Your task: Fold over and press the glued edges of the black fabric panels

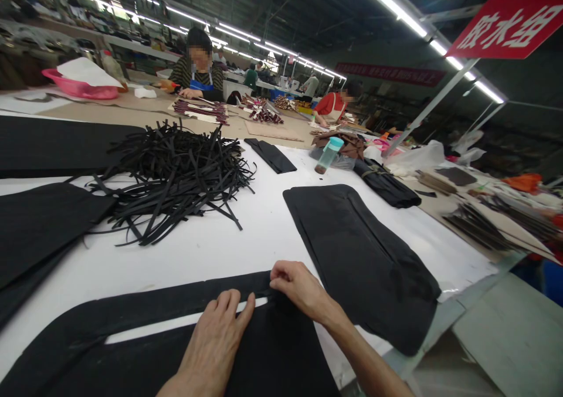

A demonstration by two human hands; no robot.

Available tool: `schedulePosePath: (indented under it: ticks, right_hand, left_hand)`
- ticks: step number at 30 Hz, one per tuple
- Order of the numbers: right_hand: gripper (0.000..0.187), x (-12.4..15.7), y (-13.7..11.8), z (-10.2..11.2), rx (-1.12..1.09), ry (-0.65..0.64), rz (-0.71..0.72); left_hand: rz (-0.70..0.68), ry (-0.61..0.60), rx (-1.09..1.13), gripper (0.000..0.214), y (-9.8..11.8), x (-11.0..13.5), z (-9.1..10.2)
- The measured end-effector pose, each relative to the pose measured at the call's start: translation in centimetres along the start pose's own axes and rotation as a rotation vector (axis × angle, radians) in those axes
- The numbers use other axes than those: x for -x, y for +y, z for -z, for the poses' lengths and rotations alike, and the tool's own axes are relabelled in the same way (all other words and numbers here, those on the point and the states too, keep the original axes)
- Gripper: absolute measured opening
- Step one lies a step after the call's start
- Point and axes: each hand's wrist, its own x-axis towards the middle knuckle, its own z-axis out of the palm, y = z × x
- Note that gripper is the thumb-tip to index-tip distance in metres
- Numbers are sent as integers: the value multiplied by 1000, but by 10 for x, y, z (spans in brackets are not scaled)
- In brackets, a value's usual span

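A black sheet panel (281, 344) lies in front of me, with a long narrow slot through which the white tabletop shows. My left hand (220, 338) rests flat across the slot, fingers stretched out and pressing on the panel. At the slot's right end, my right hand (299, 285) has its fingers curled in a pinch against the panel near its far edge. What sits between those fingertips is hidden. To the right lies another black panel (352, 250) with a slit in it. Beyond my hands is a tangled heap of thin black strips (176, 174).
More black sheets (39, 221) lie at the left. A small folded black piece (270, 155), a teal-lidded bottle (329, 155) and a rolled black bundle (387, 183) sit farther back. Co-workers sit at tables beyond. The table's edge (475, 285) runs along the right.
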Motion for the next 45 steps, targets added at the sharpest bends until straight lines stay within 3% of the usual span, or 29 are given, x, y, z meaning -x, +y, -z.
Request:
schedulePosePath:
  ticks: [8,15,22,29,37,45]
  right_hand:
    - [6,-5,-14,-29,38,-17,-86]
    - [6,-18,-9,-17,56,-136,-199]
    - [7,-16,-8,-20,77,-115,-234]
    - [8,-17,-6,-20,77,-124,-232]
    - [9,-16,-2,-19,39,-125,-217]
    - [8,-17,-3,-20,94,-118,-224]
  left_hand:
    - [-10,-17,-22,60,2,2,-10]
    - [-2,-100,31,65,1,-1,-4]
    - [32,-234,122,65,4,-14,10]
    - [47,-233,108,60,8,-16,13]
    - [-19,-185,81,58,-23,15,0]
    - [61,-210,6,62,-62,53,-8]
